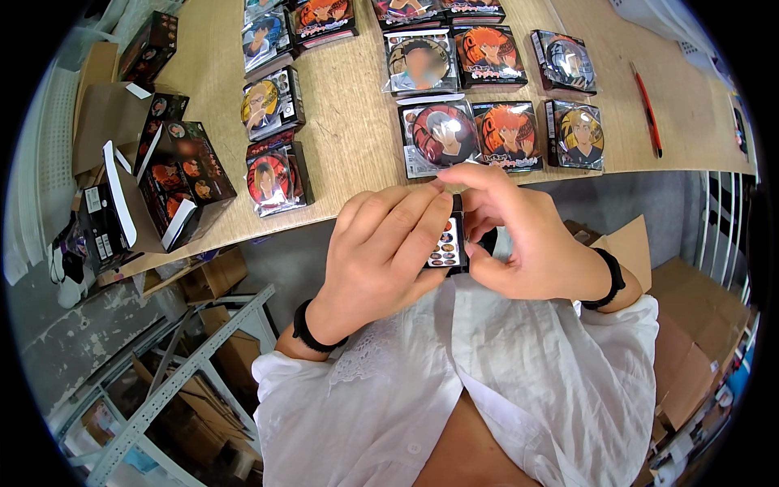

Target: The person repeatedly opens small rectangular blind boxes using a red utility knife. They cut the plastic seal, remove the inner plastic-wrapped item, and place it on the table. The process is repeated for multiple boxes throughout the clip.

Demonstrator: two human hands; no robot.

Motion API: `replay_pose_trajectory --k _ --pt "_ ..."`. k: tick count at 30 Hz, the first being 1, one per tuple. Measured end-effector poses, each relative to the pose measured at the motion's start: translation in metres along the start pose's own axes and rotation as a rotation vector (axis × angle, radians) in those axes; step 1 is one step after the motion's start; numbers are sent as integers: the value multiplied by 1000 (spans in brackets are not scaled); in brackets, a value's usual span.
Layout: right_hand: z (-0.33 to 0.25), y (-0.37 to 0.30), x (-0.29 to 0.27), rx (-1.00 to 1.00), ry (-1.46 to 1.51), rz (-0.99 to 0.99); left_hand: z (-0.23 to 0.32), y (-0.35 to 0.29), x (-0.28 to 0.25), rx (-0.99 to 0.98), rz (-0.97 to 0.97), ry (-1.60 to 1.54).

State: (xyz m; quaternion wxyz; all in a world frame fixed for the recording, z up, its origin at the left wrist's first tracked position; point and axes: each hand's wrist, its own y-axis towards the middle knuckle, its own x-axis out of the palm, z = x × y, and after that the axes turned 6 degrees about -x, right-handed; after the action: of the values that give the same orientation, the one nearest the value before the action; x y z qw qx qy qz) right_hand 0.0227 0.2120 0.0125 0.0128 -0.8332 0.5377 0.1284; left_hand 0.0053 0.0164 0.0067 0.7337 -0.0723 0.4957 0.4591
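In front of my chest, at the table's near edge, I hold a small black box (445,247) with small round pictures on its white face. My left hand (385,243) is closed on it, its fingers lying across the top and partly covering it. My right hand (523,235) is bent round the box's right side, with the index finger reaching over to the left fingertips and the thumb close to the lower edge. Something dark (488,240) shows between the right thumb and fingers; its kind is hidden. Just beyond my hands sits a clear-wrapped round badge (441,136) on a box.
Small boxes with round character badges stand in rows on the wooden table (349,97). A red-and-black pen (647,109) lies to the right. Opened dark cartons (185,183) crowd the left edge. Below are a metal shelf frame (174,390) and a cardboard box (690,325).
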Motion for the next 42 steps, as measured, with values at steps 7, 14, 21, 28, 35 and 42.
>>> replay_pose_trajectory --k 7,14,21,28,35,42 --pt "2 -1 8 -80 -197 35 2 -2 7 16 30 85" --pt "0 1 3 -123 -253 57 3 -2 8 15 48 76" --pt "10 4 1 -307 -204 40 -7 -8 8 -58 43 -158" --pt "7 3 3 -191 -99 48 -7 -10 8 -75 56 -227" --pt "6 4 4 -170 -36 149 -6 -10 7 -57 70 -223" --pt "3 5 -22 -65 230 -84 -17 -17 -2 -285 -187 -833"
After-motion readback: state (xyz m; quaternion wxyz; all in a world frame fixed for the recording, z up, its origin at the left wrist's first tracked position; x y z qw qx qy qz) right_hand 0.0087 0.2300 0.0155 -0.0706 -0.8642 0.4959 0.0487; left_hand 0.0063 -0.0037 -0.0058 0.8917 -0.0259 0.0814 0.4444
